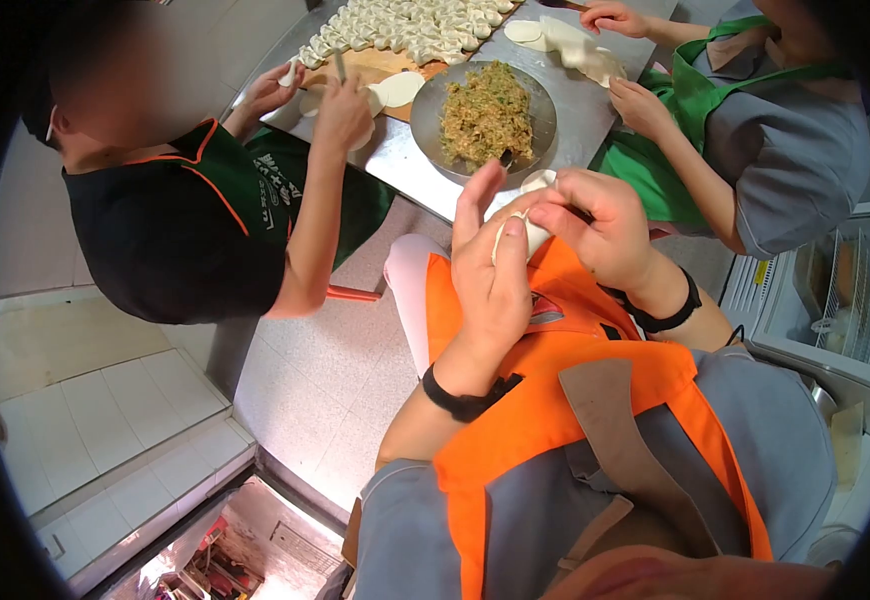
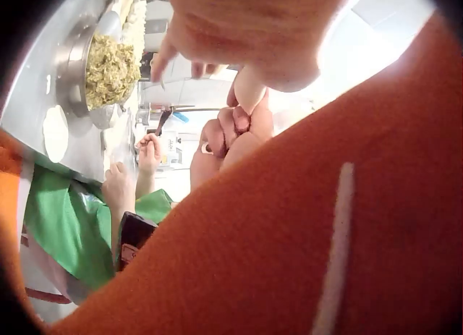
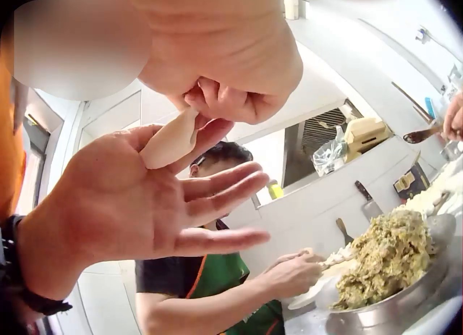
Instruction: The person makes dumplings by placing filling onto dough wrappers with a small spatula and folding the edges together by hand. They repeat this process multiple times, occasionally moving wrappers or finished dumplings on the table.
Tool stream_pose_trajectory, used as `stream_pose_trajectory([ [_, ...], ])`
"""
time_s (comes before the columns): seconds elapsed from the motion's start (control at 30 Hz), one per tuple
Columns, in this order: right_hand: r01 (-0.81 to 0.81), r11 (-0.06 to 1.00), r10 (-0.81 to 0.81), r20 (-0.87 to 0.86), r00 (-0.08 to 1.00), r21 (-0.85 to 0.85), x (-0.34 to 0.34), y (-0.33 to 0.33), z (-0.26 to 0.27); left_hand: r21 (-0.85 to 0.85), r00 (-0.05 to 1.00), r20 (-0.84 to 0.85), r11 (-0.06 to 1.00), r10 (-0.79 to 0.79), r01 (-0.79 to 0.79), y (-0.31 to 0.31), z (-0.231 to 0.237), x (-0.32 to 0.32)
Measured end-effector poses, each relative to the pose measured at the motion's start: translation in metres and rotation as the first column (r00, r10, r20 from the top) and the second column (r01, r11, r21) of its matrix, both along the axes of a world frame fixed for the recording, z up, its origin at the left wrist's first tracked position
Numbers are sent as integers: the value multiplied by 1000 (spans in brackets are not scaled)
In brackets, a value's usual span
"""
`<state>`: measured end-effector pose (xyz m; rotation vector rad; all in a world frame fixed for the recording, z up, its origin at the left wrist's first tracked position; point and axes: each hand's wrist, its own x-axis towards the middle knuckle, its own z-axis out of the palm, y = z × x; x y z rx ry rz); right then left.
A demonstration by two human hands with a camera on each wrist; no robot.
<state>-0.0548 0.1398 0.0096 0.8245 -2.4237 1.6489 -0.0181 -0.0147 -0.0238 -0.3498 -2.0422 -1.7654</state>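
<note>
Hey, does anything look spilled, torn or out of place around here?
Nothing stands out. The filling sits heaped inside its metal bowl, with no spill visible, and the dumpling held by the left hand and right hand shows no visible tear.

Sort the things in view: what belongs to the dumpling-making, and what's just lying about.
Part of the job: dumpling being folded, filling, metal bowl, flat wrappers, shaped dumplings.

Apparently just lying about: beige box, clear plastic bag, dark-handled utensil at the wall.
</note>
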Motion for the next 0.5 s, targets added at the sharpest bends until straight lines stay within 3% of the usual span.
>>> stream_pose_trajectory([
  [0.07,-35,998,45,-181,982,57,-7,4,0,122,977,152,984,-148,130,-3,4,1],
  [0.1,-48,995,70,-269,961,87,-9,4,1,268,914,294,942,-278,200,-5,17,6],
  [0.13,-78,997,81,-226,971,24,-9,3,4,418,815,405,877,-414,238,-7,28,10],
  [0.23,-153,983,135,-167,977,-101,-10,-8,21,529,779,330,788,-533,315,-12,44,11],
  [0.37,-269,961,251,-193,949,-72,-8,-12,18,555,757,296,750,-582,360,-13,63,19],
  [0.5,-295,956,286,-224,932,-4,-6,-14,11,428,825,325,850,-462,308,-12,58,23],
])
